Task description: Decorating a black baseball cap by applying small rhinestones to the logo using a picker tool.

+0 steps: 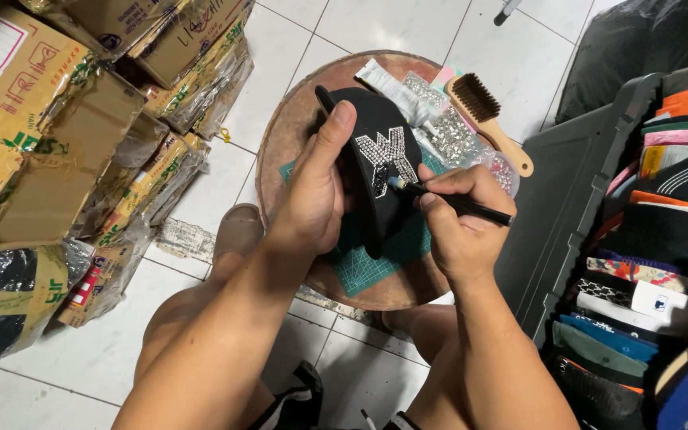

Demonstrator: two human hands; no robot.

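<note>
**Stones going onto a black cap**

The left hand (pixel 312 199) is gripping the black cap (pixel 380 171) over the round counter (pixel 280 143), fingers clamped on it; the right hand (pixel 459 219) is pinching a black pen tool (pixel 455 203) whose tip is touching the cap's stone design.

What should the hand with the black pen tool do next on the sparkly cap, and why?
Probably press the tip of the pen tool gently onto the rhinestone design and lift straight off. The right hand holds the tip right at the lower edge of the design, while the left hand grips the black cap steady over the green cutting mat.
</note>
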